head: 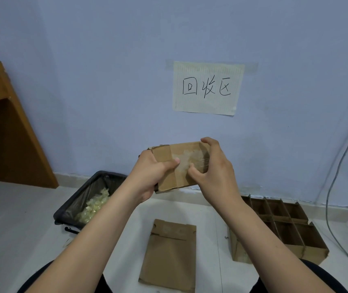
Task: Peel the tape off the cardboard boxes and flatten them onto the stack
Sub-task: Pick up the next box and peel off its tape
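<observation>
I hold a small brown cardboard box (164,159) up in front of me, above the floor. Clear tape (186,160) runs across its facing side, wrinkled and partly lifted in the middle. My left hand (152,174) grips the box's left end, thumb pressed on the front face. My right hand (213,166) wraps the right end, its thumb digging at the tape and its fingers curled over the top edge. On the floor below lies a flattened cardboard box (169,254), the stack.
A black bin (80,197) with a plastic liner holds crumpled tape pieces at the left. A cardboard box with divider cells (283,231) stands at the right. A wooden desk (4,127) is at far left, cables at far right, a paper sign on the wall.
</observation>
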The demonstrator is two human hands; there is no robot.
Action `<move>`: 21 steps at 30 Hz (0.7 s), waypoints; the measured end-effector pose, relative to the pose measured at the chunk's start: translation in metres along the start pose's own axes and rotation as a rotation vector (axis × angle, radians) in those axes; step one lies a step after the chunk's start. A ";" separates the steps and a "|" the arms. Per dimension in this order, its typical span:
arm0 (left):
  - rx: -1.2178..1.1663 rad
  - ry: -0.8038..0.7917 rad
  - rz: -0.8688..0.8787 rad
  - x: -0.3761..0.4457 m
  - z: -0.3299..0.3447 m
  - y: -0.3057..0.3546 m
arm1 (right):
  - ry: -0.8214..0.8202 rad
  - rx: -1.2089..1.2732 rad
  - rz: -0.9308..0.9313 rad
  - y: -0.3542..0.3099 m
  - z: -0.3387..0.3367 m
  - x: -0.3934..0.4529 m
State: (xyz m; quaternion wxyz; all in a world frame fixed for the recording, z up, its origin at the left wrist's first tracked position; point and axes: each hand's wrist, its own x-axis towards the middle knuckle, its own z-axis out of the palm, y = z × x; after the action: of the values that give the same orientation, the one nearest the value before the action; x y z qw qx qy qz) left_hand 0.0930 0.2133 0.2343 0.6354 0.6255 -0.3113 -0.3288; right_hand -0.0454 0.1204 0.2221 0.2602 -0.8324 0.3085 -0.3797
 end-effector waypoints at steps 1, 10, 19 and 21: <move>0.002 -0.002 0.000 0.000 0.000 0.000 | 0.005 -0.007 -0.001 0.000 0.001 0.000; 0.055 -0.007 0.011 0.001 0.004 -0.005 | 0.053 -0.052 0.044 -0.003 0.006 -0.001; 0.142 -0.022 0.068 -0.001 0.007 -0.003 | 0.081 0.015 0.165 0.003 0.001 0.005; 0.120 -0.017 0.065 -0.001 0.006 0.000 | 0.087 0.090 0.193 0.006 -0.008 0.007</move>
State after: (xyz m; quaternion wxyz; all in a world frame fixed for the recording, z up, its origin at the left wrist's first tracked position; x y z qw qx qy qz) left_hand 0.0875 0.2110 0.2340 0.6046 0.6491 -0.3560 -0.2939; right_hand -0.0496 0.1094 0.2260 0.3193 -0.7690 0.3808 -0.4021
